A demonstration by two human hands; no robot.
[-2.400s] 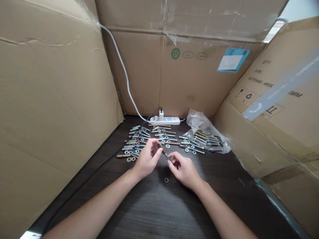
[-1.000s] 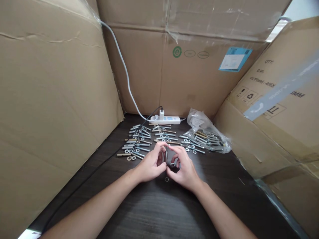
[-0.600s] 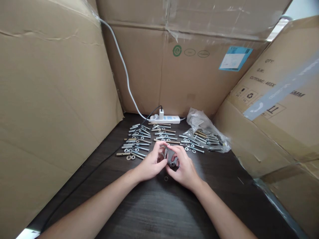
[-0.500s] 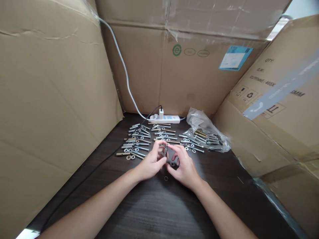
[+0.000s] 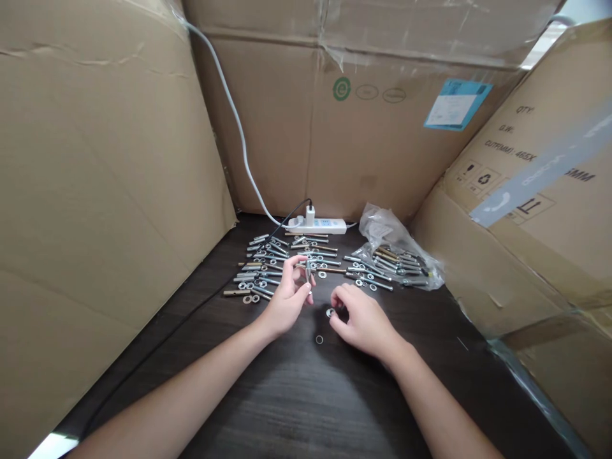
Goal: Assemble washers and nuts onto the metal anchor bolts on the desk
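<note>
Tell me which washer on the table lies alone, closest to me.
The small washer on the dark table, lying between both wrists; one sits by the right hand's fingertips, the rest among the bolts.

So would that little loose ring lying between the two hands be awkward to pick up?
Probably. The washer lies flat on the dark table, so fingertips get little edge; it would likely slide when pushed. It looks like thin metal: stiff, light, and apt to roll if tipped on edge.

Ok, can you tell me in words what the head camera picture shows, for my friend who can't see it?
A person's left hand holds a small metal bolt upright over a dark table, while the right hand pinches a washer. Rows of bolts and washers, a plastic bag of bolts and a white power strip lie beyond, with cardboard boxes all around.
</note>
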